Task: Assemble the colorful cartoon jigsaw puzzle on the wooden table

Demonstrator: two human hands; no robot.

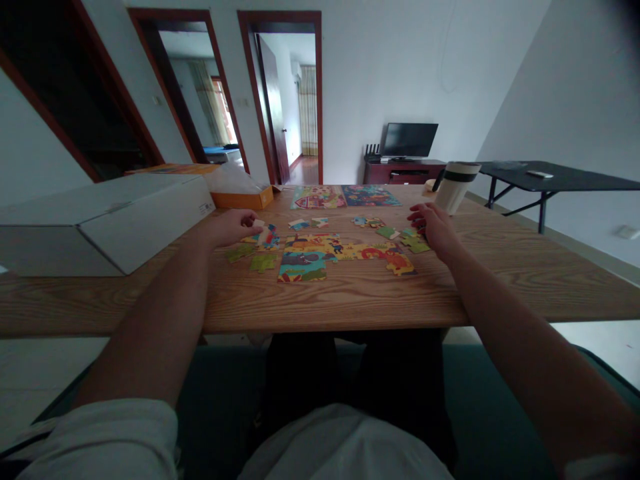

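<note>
a person sits at the near edge of a wooden tabletop [350, 307], both bare arms stretched forward over jigsaw pieces. a partly joined puzzle [303, 265] lies flat near the middle of the tabletop, a little back from the near edge; it shows a grey animal in blue-green water, with a yellow strip running right to an orange animal. the left hand [233, 228], left of the puzzle, has its fingers drawn close together on a pale piece [259, 224], above a small cluster of colourful pieces. two green pieces [263, 262] lie between that cluster and the near edge. the right hand [434, 223] is loosely curled beside green pieces [415, 243] right of the puzzle; whether it grips one, i cannot tell. more loose pieces [299, 225] lie beyond the puzzle. towards the far edge, two picture panels [320, 197] lie side by side. a large white box [160, 210] fills the left side, an open orange box [245, 199] just behind it. a pale mug [454, 190] stands near the far right corner.
</note>
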